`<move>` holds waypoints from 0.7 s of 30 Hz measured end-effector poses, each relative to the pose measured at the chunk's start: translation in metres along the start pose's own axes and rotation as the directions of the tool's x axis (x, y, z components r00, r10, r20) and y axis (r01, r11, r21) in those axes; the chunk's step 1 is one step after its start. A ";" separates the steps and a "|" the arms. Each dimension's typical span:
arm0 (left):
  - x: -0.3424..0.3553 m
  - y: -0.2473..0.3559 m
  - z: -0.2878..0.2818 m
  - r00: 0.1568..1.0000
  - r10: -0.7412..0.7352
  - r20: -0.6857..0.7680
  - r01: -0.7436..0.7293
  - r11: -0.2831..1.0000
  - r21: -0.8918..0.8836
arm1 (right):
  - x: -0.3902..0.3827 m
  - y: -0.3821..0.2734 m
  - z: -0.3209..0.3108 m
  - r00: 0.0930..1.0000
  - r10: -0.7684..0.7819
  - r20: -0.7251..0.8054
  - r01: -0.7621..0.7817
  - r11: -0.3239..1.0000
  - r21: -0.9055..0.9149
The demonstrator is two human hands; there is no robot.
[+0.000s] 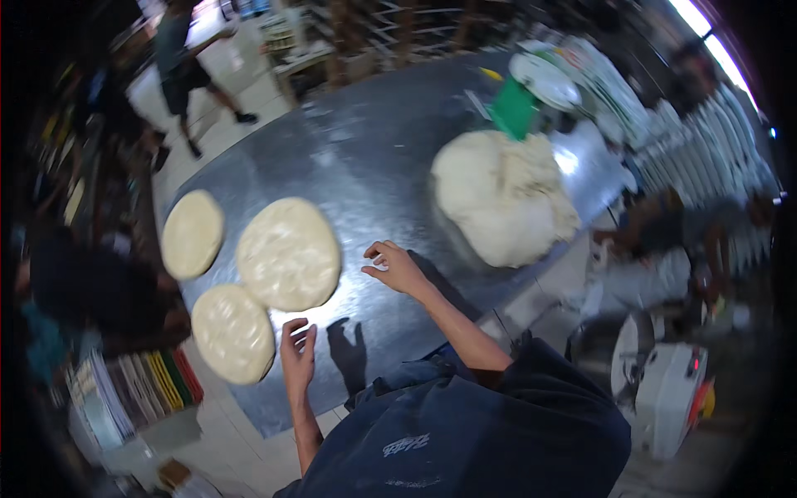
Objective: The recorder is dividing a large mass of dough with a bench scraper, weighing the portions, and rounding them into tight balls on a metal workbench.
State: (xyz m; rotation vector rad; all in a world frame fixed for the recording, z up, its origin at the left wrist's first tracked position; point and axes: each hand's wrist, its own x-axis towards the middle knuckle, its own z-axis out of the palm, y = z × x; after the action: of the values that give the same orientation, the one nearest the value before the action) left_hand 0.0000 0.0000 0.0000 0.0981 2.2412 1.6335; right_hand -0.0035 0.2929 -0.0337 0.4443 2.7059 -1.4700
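Observation:
Three flat round discs of pale dough lie on the steel table (365, 166): one in the middle (288, 253), one at the far left (192, 233), one nearer me (232, 333). My left hand (297, 353) hovers flat over the table with fingers apart, just right of the nearest disc, holding nothing. My right hand (393, 266) is over the bare metal right of the middle disc, fingers loosely curled and empty. A big lump of dough (502, 197) rests to the right, beyond that hand.
A green scoop-like object (513, 108) and white plates (544, 80) stand behind the dough lump. Stacked trays (697, 158) fill the right side. A white machine (664, 390) sits low at the right. Another person (184, 70) walks at the far left. Stacked coloured items (141, 386) sit below the table's left edge.

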 end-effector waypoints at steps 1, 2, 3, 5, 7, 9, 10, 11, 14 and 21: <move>0.005 0.007 0.018 1.000 -0.015 0.021 0.015 1.000 -0.005 | -0.012 0.016 -0.033 0.998 -0.013 -0.056 0.018 0.995 0.093; 0.010 0.015 0.037 0.998 -0.017 0.054 0.016 1.000 0.019 | -0.021 0.031 -0.068 0.995 0.041 -0.088 -0.025 0.985 0.173; 0.017 0.022 0.061 0.997 -0.023 0.071 0.021 0.999 0.040 | -0.026 0.048 -0.107 0.987 0.070 -0.144 -0.041 0.979 0.199; 0.032 0.034 0.117 0.990 0.003 0.139 -0.012 0.997 0.070 | -0.036 0.089 -0.190 0.922 0.031 -0.386 0.027 0.989 0.145; 0.046 0.057 0.169 0.988 0.028 0.149 -0.047 0.991 0.127 | -0.026 0.120 -0.268 0.813 -0.074 -0.578 0.024 0.995 -0.095; 0.069 0.086 0.240 0.972 0.027 0.235 -0.042 0.997 0.061 | -0.016 0.153 -0.321 0.659 -0.182 -0.730 -0.050 0.957 -0.284; 0.085 0.102 0.272 0.973 0.022 0.231 -0.043 0.995 0.085 | -0.009 0.169 -0.336 0.664 -0.185 -0.725 -0.030 0.961 -0.274; 0.104 0.117 0.304 0.969 0.070 0.238 -0.093 0.992 0.088 | -0.004 0.184 -0.341 0.708 -0.277 -0.649 -0.074 0.885 -0.459; 0.182 0.155 0.389 0.911 0.227 0.343 -0.278 0.954 0.108 | 0.000 0.221 -0.335 0.777 -0.303 -0.551 -0.084 0.819 -0.568; 0.436 0.191 0.620 0.833 0.424 0.356 -0.532 0.790 0.304 | 0.010 0.244 -0.334 0.749 -0.230 -0.622 -0.058 0.912 -0.406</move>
State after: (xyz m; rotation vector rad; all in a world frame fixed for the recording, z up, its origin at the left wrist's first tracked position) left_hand -0.2309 0.7403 -0.0944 1.0208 2.4064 1.2406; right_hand 0.0875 0.6961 -0.0502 0.9780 3.4997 -0.7902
